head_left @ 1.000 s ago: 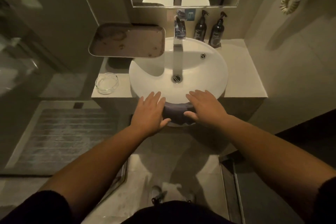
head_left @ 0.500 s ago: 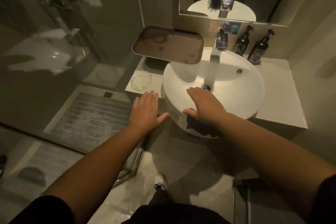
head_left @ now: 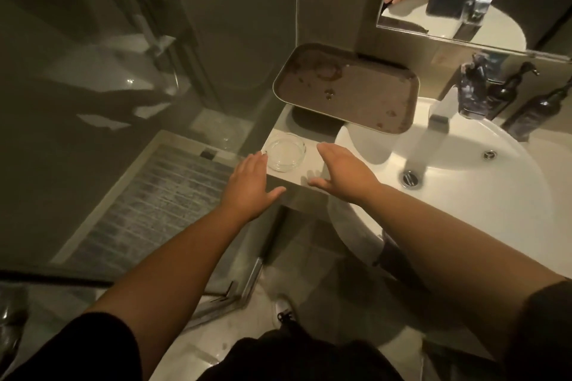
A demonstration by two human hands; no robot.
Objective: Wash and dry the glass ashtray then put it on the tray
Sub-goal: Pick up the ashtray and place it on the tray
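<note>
The ashtray [head_left: 285, 151] sits on the worktop [head_left: 312, 172] corner, between the two hands. The left hand [head_left: 252, 187] is just left of it, fingers [head_left: 252, 161] spread wide, holding nothing; the right hand [head_left: 342, 172] likewise just right. Beyond the fingers, the tray [head_left: 346, 93] overhangs the basin [head_left: 483, 182].

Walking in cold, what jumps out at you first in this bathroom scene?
Two bare hands, the left hand and right hand, open on either side of a clear glass ashtray at the counter's left end. Just behind, a stained brown tray juts over the white basin, with its tall chrome tap.
</note>
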